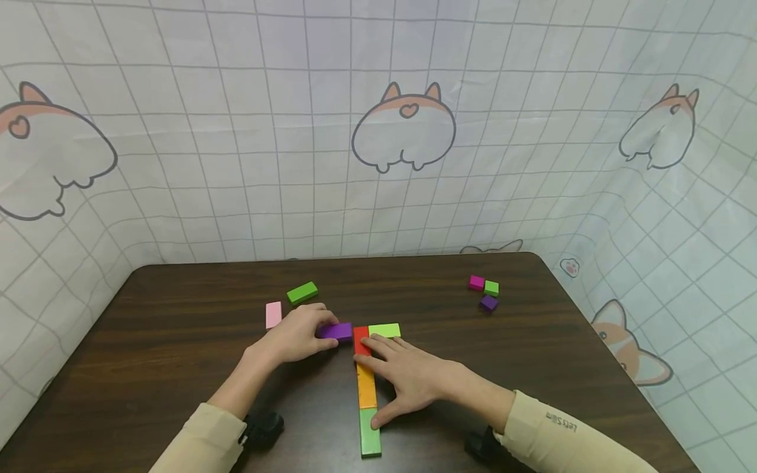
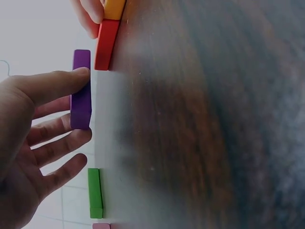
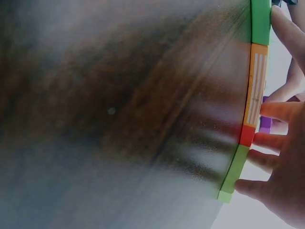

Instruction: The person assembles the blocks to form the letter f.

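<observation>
My left hand (image 1: pixel 298 335) pinches a purple block (image 1: pixel 340 332) between thumb and fingers; in the left wrist view the purple block (image 2: pixel 81 105) stands a little apart from the red block (image 2: pixel 106 45). On the table, a column runs towards me: the red block (image 1: pixel 361 334), an orange one (image 1: pixel 367 391) and a green one (image 1: pixel 370 441). A lime block (image 1: pixel 386 329) extends rightward from the red block. Over this column my right hand (image 1: pixel 414 372) lies with fingers spread, fingertips on or beside the blocks. White stripes mark the orange block's side (image 3: pixel 255 86) in the right wrist view.
Beyond my left hand lie a bright green block (image 1: pixel 302 293) and a pink block (image 1: pixel 273 314). Farther right sit a magenta cube (image 1: pixel 476 282), a light green cube (image 1: pixel 491 288) and a dark purple cube (image 1: pixel 488 304). A patterned curtain (image 1: pixel 248 144) borders the dark wooden table (image 1: pixel 177 315).
</observation>
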Motion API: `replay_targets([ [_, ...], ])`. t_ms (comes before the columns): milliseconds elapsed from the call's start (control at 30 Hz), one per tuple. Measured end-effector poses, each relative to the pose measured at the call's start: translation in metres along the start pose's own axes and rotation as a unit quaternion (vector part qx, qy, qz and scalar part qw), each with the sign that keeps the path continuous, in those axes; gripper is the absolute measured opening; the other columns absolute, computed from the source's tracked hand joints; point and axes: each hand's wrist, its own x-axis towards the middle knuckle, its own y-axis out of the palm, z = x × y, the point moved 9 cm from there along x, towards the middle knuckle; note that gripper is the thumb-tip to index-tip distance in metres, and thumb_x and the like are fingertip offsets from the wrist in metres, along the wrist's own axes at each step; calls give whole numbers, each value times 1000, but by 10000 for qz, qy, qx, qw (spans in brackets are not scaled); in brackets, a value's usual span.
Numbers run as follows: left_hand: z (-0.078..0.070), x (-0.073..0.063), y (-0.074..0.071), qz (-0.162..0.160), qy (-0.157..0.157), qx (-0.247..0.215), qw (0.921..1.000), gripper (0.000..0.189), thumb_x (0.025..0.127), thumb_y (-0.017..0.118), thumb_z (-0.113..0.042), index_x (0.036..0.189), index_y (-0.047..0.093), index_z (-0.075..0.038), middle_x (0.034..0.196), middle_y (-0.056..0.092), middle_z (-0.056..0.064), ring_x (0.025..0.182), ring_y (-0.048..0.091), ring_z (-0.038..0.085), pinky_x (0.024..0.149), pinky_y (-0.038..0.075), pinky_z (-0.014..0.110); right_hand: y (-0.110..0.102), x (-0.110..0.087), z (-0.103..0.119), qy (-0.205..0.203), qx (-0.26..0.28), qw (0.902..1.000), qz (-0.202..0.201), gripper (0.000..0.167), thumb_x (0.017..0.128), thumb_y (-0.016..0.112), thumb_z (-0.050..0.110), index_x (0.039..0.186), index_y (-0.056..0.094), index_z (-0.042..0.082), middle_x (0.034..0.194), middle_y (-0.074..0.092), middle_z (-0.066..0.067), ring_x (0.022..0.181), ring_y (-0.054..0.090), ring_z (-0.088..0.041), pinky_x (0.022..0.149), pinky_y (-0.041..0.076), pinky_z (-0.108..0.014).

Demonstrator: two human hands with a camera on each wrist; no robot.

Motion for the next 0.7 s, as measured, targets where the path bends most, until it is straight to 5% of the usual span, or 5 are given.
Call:
replay_targets([
  [700,3,6,11,237,-75,85,9997,27,88,84,-22,109,74,-9,99,63,-1,85,58,12,81,54,34,-2,0,1,9,-62,10000,-7,105,84,58,82,164,29,20,169,17,-11,155,14,-27,118,23,-60],
])
